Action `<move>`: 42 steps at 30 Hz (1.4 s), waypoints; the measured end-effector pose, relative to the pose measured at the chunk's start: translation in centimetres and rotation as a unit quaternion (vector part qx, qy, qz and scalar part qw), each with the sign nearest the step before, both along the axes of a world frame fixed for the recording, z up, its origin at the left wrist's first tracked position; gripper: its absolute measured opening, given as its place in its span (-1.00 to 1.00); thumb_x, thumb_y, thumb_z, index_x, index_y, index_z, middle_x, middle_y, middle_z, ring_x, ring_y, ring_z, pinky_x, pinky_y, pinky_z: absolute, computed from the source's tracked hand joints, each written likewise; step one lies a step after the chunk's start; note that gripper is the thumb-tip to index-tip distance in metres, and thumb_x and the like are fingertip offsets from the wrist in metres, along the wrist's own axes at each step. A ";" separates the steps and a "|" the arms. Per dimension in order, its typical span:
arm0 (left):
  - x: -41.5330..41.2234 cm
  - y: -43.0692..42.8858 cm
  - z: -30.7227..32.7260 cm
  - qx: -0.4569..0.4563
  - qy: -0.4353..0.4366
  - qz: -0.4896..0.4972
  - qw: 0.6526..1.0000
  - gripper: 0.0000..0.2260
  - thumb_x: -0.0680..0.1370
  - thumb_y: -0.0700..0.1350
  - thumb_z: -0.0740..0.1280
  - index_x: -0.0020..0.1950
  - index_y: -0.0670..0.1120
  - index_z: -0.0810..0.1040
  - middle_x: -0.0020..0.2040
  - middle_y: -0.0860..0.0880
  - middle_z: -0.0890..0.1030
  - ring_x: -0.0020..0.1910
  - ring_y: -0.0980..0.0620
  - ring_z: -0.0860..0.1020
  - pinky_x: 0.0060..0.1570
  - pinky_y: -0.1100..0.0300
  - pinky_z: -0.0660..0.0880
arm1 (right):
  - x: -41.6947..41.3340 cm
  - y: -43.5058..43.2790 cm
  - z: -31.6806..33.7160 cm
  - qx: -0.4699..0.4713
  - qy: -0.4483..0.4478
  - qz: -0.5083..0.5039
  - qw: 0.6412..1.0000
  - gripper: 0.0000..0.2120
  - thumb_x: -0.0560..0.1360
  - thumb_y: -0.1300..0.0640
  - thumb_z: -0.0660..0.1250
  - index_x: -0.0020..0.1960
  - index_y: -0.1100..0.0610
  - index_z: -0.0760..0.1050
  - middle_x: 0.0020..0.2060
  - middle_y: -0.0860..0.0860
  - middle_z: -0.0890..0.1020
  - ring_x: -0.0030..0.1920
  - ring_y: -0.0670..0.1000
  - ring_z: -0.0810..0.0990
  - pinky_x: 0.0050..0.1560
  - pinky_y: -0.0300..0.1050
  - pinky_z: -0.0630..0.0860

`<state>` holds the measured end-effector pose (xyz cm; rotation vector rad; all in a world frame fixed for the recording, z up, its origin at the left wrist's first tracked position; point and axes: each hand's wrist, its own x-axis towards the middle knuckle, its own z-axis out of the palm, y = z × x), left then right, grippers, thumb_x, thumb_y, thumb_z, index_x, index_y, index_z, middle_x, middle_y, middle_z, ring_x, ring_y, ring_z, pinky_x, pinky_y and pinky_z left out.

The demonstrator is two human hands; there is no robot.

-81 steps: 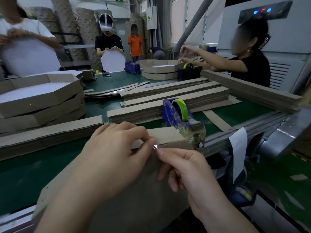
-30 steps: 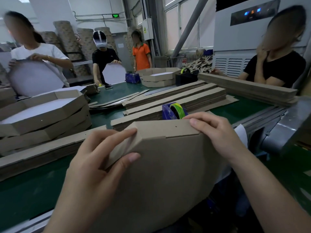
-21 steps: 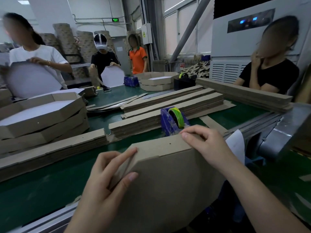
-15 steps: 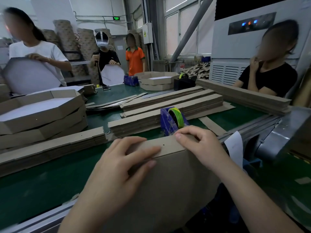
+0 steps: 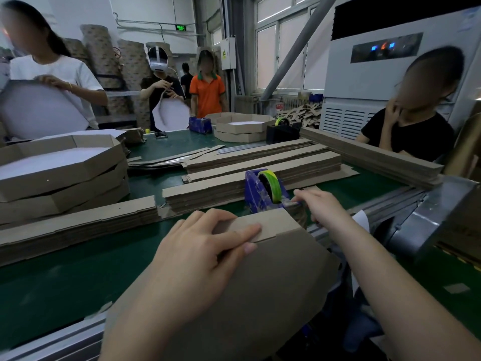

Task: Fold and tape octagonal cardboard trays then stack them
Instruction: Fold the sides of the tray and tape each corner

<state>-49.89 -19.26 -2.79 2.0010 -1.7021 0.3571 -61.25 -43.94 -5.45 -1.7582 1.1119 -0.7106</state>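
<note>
Head view shows the left fingers (image 5: 242, 230) curled over the top flap of the cardboard tray (image 5: 260, 295), so the left hand (image 5: 205, 246) holds it up on its edge, just on the near side of the blue tape dispenser (image 5: 253, 194). The right fingers (image 5: 302, 195) reach to the front of that dispenser, by the green and yellow tape roll (image 5: 273, 183), but it is too hard to tell if the right hand (image 5: 322, 207) pinches any tape. Behind the dispenser lie flat cardboard piles (image 5: 260, 162), and well to its left a stack of folded trays (image 5: 59, 173) sits on the green table (image 5: 65, 277).
</note>
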 end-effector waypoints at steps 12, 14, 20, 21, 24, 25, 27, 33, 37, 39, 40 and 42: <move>0.2 0.0 -0.3 -0.023 0.011 0.003 1.000 -0.64 0.53 0.25 0.06 0.21 0.33 0.54 0.13 0.22 0.54 0.05 0.11 0.49 -0.05 0.13 0.46 | 1.2 -0.2 -0.6 0.145 -0.182 -0.070 0.970 -0.85 0.36 0.11 0.49 -0.17 0.18 0.62 -0.42 -0.02 0.39 -0.37 -0.06 0.30 -0.34 -0.16 0.26; 0.3 -0.1 -0.3 -0.027 0.015 0.005 1.000 -0.64 0.53 0.26 0.06 0.21 0.32 0.55 0.13 0.22 0.54 0.04 0.11 0.50 -0.05 0.12 0.46 | 0.5 0.4 -1.2 0.142 -0.238 -0.059 0.959 -0.91 0.36 0.18 0.45 -0.26 0.20 0.59 -0.43 -0.02 0.41 -0.36 -0.06 0.33 -0.29 -0.15 0.31; 0.1 -0.3 -0.3 -0.025 0.012 -0.007 1.000 -0.64 0.53 0.25 0.08 0.21 0.31 0.55 0.12 0.23 0.54 0.04 0.13 0.49 -0.05 0.11 0.48 | -1.6 1.5 -2.4 0.093 -0.283 0.019 0.954 -0.71 0.38 0.37 0.29 -0.48 0.17 0.49 -0.47 0.02 0.48 -0.30 0.02 0.41 -0.20 -0.10 0.36; -0.1 -0.4 -0.4 -0.025 0.007 -0.008 1.000 -0.65 0.53 0.24 0.08 0.21 0.31 0.55 0.12 0.23 0.54 0.04 0.13 0.50 -0.06 0.10 0.48 | -1.7 1.5 -2.4 0.064 -0.232 0.021 0.970 -0.71 0.37 0.36 0.31 -0.50 0.16 0.49 -0.47 0.02 0.47 -0.30 0.03 0.41 -0.22 -0.08 0.36; -0.2 -0.4 -0.4 -0.032 0.004 -0.006 0.999 -0.65 0.53 0.24 0.09 0.20 0.30 0.56 0.11 0.23 0.54 0.04 0.13 0.51 -0.08 0.13 0.47 | -2.6 1.1 -2.2 -0.052 -0.018 -0.011 0.998 -0.76 0.35 0.23 0.38 -0.47 0.22 0.48 -0.48 0.10 0.45 -0.35 0.06 0.46 -0.24 -0.06 0.38; -0.1 -0.4 -0.4 -0.035 0.003 -0.005 0.999 -0.65 0.53 0.24 0.10 0.19 0.29 0.57 0.11 0.23 0.55 0.03 0.14 0.51 -0.08 0.15 0.47 | -2.9 1.0 -2.1 -0.088 0.046 -0.030 0.995 -0.73 0.36 0.18 0.41 -0.46 0.24 0.46 -0.45 0.17 0.49 -0.34 -0.08 0.24 -0.21 -0.05 0.40; 0.0 -0.4 -0.4 -0.048 -0.002 -0.005 0.999 -0.68 0.52 0.22 0.13 0.13 0.25 0.60 0.08 0.23 0.56 0.00 0.15 0.51 -0.10 0.17 0.47 | -4.0 1.1 -1.7 -0.157 0.074 -0.073 0.982 -0.69 0.38 0.15 0.44 -0.43 0.30 0.47 -0.29 0.19 0.57 -0.14 0.13 0.57 -0.17 -0.03 0.39; 0.1 -0.8 -0.3 -0.066 0.001 -0.005 0.998 -0.80 0.51 0.17 0.25 0.00 0.17 0.62 0.05 0.22 0.58 -0.05 0.12 0.53 -0.14 0.16 0.48 | -5.4 9.3 1.1 -0.137 -0.314 0.027 0.939 -0.84 0.33 -0.05 0.44 -0.30 0.03 0.63 -0.48 -0.12 0.53 -0.41 -0.21 0.44 -0.33 -0.34 0.37; 0.2 -0.9 -0.3 -0.055 0.006 -0.012 0.998 -0.81 0.50 0.10 0.27 0.04 0.16 0.62 0.08 0.20 0.58 -0.01 0.11 0.52 -0.09 0.09 0.50 | -3.4 14.3 0.4 -0.025 -0.322 0.095 0.942 -0.78 0.25 -0.03 0.55 -0.28 0.12 0.67 -0.59 -0.07 0.46 -0.54 -0.18 0.38 -0.50 -0.36 0.29; 0.3 -0.9 -0.4 -0.050 0.009 -0.018 0.999 -0.80 0.51 0.08 0.27 0.06 0.16 0.62 0.11 0.19 0.58 0.02 0.09 0.52 -0.07 0.06 0.50 | -2.5 14.7 -0.2 0.030 -0.332 0.061 0.941 -0.74 0.21 -0.02 0.45 -0.31 0.19 0.67 -0.62 -0.04 0.37 -0.58 -0.11 0.29 -0.53 -0.28 0.18; 0.3 -0.9 -0.3 -0.050 0.010 -0.021 0.998 -0.79 0.52 0.09 0.24 0.07 0.15 0.62 0.11 0.18 0.58 0.03 0.09 0.52 -0.06 0.05 0.50 | -2.1 14.7 -0.3 0.053 -0.339 0.046 0.938 -0.75 0.22 0.00 0.44 -0.32 0.21 0.67 -0.63 -0.01 0.34 -0.58 -0.09 0.26 -0.54 -0.26 0.15; 0.3 -0.8 -0.3 -0.048 0.010 -0.023 0.999 -0.73 0.52 0.12 0.18 0.08 0.15 0.61 0.12 0.17 0.58 0.04 0.08 0.53 -0.05 0.04 0.50 | -1.7 14.9 -0.3 0.083 -0.343 0.031 0.935 -0.82 0.30 0.09 0.45 -0.34 0.22 0.66 -0.63 0.01 0.32 -0.59 -0.07 0.23 -0.54 -0.26 0.14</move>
